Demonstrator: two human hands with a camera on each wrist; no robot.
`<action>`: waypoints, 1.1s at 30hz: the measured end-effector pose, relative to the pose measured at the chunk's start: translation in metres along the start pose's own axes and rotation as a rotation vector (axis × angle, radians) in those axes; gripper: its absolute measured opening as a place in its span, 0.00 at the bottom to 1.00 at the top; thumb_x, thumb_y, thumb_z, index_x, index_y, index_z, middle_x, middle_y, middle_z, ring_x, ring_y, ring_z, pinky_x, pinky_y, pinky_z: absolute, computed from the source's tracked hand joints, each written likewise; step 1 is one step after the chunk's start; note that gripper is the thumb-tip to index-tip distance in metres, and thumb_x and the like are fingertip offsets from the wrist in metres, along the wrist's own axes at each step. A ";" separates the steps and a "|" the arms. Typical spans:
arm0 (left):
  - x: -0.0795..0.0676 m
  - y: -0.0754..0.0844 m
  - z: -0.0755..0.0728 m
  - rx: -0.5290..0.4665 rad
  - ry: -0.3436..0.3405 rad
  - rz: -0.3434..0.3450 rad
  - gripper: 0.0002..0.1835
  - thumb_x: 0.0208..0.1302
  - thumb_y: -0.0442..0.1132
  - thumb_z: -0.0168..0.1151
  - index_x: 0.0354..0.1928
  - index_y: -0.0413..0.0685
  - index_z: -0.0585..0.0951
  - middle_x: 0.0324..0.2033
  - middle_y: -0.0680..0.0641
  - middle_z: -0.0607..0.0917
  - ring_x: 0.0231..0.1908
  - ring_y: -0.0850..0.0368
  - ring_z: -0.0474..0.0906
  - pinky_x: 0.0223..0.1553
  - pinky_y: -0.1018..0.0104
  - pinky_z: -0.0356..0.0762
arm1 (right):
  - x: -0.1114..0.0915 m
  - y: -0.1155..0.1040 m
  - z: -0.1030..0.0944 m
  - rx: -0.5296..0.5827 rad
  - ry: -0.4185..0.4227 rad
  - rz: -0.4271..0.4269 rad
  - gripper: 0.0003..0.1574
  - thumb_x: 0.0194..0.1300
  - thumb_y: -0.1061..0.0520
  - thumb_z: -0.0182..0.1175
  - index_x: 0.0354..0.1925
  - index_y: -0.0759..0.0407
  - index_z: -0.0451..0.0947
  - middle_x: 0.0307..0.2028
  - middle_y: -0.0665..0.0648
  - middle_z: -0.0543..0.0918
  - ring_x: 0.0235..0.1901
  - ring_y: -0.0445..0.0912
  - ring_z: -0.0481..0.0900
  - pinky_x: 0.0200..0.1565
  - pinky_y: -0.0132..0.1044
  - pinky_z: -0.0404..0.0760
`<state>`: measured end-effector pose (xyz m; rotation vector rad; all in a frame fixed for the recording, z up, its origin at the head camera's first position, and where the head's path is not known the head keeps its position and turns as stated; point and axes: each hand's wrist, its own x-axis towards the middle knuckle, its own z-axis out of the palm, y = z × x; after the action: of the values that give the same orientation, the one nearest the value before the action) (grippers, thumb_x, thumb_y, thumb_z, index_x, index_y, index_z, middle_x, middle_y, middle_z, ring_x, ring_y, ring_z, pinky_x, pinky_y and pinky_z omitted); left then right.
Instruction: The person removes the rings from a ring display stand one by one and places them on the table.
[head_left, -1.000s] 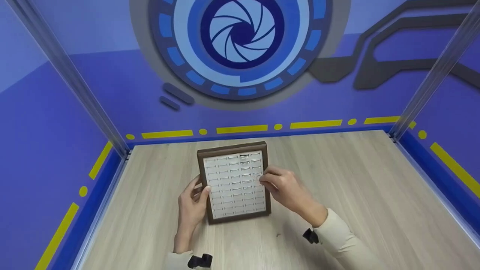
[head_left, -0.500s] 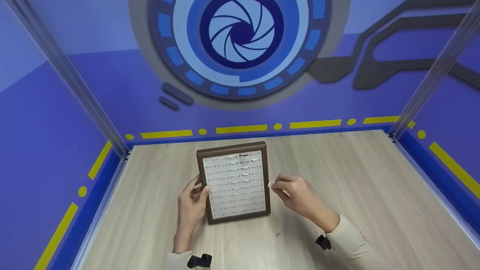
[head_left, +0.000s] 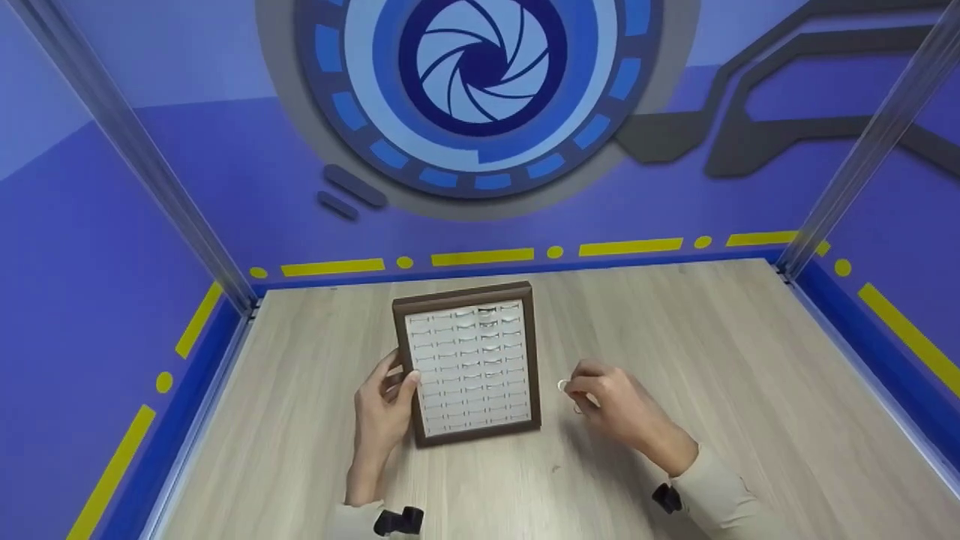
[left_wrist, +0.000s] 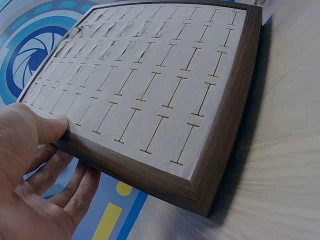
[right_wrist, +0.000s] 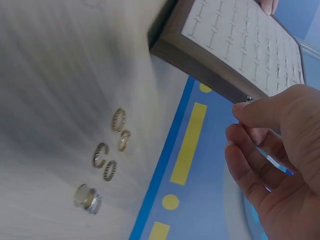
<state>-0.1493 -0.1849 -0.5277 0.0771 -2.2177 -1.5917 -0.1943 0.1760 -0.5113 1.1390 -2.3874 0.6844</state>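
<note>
A dark brown wooden ring tray (head_left: 465, 300), lined in white with rows of slots, leans upright toward me in the head view. My left hand (head_left: 382, 416) grips its left edge, thumb on the front and fingers behind. One dark ring (head_left: 487, 310) sits in the top row, and the left wrist view shows a ring (left_wrist: 76, 32) near the far edge. To the right of the tray, apart from it, my right hand (head_left: 619, 405) pinches a small silvery ring (head_left: 562, 385) between thumb and fingertips. The thumb partly covers that ring in the right wrist view.
Several loose rings (right_wrist: 110, 170) lie on the light wooden tabletop (right_wrist: 50, 125) in the right wrist view. A tiny brownish mark (head_left: 556, 469) shows on the table. Blue printed walls (head_left: 225, 195) enclose the back and sides.
My right hand has drawn away from the tray's right edge, moving right and toward me with the ring in its fingertips. Left hand and tray stay put.
</note>
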 end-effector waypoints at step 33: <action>-0.001 0.002 -0.001 -0.011 -0.004 -0.033 0.28 0.73 0.31 0.68 0.73 0.41 0.76 0.61 0.36 0.85 0.55 0.40 0.88 0.59 0.53 0.89 | -0.043 0.012 0.013 -0.027 -0.157 0.101 0.14 0.56 0.76 0.72 0.29 0.58 0.90 0.32 0.50 0.84 0.31 0.38 0.81 0.32 0.33 0.87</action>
<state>-0.1482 -0.1848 -0.5259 0.1075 -2.2218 -1.6221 -0.1811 0.2006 -0.5484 1.1042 -2.5932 0.6137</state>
